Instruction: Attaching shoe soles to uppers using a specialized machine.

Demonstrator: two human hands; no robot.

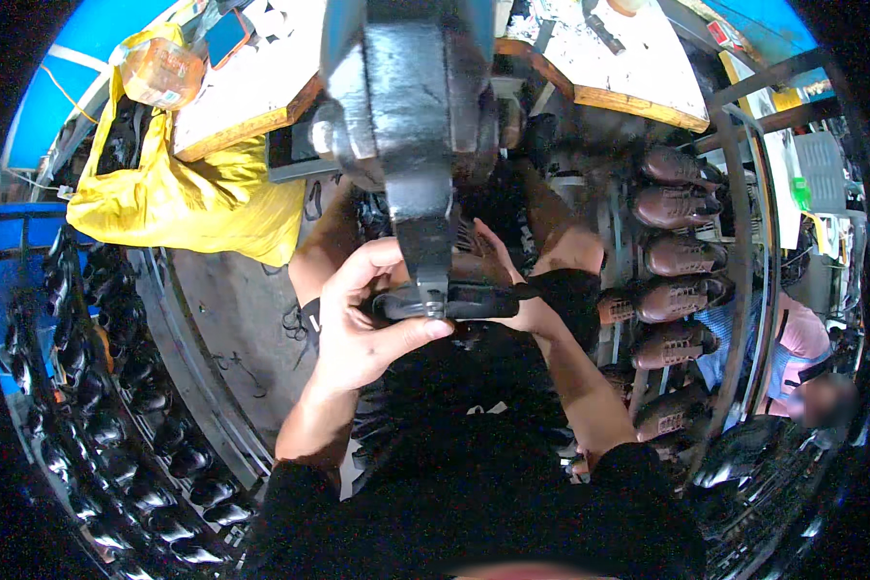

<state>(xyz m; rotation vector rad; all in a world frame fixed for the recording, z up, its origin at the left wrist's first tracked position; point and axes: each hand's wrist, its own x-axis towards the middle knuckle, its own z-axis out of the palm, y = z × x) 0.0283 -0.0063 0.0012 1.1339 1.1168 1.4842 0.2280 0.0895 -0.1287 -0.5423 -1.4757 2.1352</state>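
Note:
In front of me a shoe with a black sole (488, 303) sits at the lower tip of a dark metal machine arm (420, 145). A strip of brown laced upper shows behind the arm. My left hand (353, 319) is closed around the shoe's left end, its thumb lying along the near edge beside the metal tip. At the other end my right hand (524, 307) grips the shoe from the right, some of its fingers hidden behind it. The machine arm covers the middle of the shoe.
Brown lace-up shoes (684, 256) stand on a rack at right, where a person (793, 348) bends beyond it. Racks of glossy black shoes (116, 416) fill the left. A yellow bag (193, 208) hangs by the left white table (251, 92); another white table (638, 68) lies ahead right.

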